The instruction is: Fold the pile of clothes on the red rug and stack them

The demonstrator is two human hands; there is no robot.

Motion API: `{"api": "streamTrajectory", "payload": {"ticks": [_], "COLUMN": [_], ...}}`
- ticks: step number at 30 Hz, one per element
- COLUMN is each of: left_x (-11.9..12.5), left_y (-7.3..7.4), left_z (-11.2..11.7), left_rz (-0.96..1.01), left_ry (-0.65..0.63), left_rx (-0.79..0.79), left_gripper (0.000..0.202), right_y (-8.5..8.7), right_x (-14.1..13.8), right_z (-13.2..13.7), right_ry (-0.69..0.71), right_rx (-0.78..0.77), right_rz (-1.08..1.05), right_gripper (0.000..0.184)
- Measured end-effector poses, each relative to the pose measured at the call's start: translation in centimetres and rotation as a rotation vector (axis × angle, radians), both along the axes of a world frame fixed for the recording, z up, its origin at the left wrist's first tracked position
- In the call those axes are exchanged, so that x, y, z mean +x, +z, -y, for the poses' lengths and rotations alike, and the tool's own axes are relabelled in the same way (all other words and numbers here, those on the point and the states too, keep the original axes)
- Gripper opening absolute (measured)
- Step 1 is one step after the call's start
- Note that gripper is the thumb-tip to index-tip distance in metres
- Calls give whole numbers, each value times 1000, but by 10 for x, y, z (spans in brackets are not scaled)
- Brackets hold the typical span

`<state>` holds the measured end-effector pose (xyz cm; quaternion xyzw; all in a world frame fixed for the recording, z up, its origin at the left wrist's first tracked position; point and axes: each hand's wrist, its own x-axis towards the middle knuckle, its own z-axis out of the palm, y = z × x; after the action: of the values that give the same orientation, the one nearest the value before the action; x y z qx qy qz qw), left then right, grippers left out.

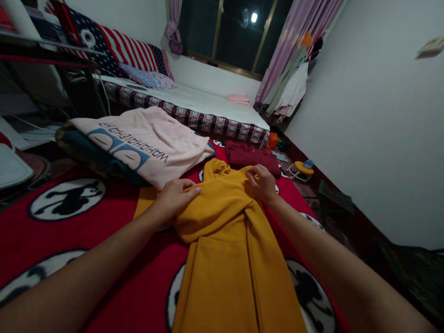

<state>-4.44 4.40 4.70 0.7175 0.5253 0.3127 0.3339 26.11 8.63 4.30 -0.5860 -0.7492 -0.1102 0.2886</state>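
A mustard-yellow sweatshirt lies lengthwise on a red blanket, its far part folded over in loose creases. My left hand pinches the left edge of that fold between thumb and fingers. At the fold's right side, my right hand is closed on the cloth, with its fingertips partly hidden. Some yellow cloth shows beneath my left wrist. Just beyond my left hand lies a pale pink shirt with lettering and a blue print, on top of dark green clothing. Past the right hand is a folded maroon garment.
A bed with a patterned side runs along the back under the window. To the left stands a desk. A yellow-topped stool and a dark folding stool are at the right, near the wall. Clothes hang by the curtain.
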Motion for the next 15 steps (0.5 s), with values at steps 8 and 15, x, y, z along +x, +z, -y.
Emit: {"api": "streamTrajectory", "payload": {"ticks": [8,15], "left_x": [-9,-12], "left_y": [-21,-20], "left_z": [-19,-7], "left_rz": [-34,-299], "left_ry": [143,142], "left_rx": [64,202], "left_gripper": [42,38], "right_y": [-32,-7], "right_x": [-19,-23], "right_z": [-7,34], "right_ry": [-76,94], "right_rx": [-453,-530], "right_rz": [232,42], "right_gripper": [53,40]}}
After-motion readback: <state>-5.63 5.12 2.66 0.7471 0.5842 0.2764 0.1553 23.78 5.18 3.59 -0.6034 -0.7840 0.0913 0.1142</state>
